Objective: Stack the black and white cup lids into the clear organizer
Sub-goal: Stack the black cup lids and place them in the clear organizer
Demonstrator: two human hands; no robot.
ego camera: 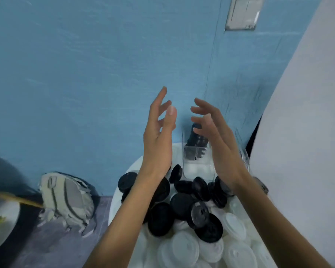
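Left hand [159, 136] and right hand [215, 136] both raised, fingers spread, palms facing, holding nothing. Behind right hand: clear organizer [196, 163], black stack [196, 139] leaning inside, white lids lower. Loose black lids [182, 206] and white lids [186, 248] heaped on white table [124, 190]. Risk: the organizer looks light, so a knock may tip it; overlapping lids could slide off.

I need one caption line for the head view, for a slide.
Both hands, left and right, open and empty above loose black lids and white lids; clear organizer behind.
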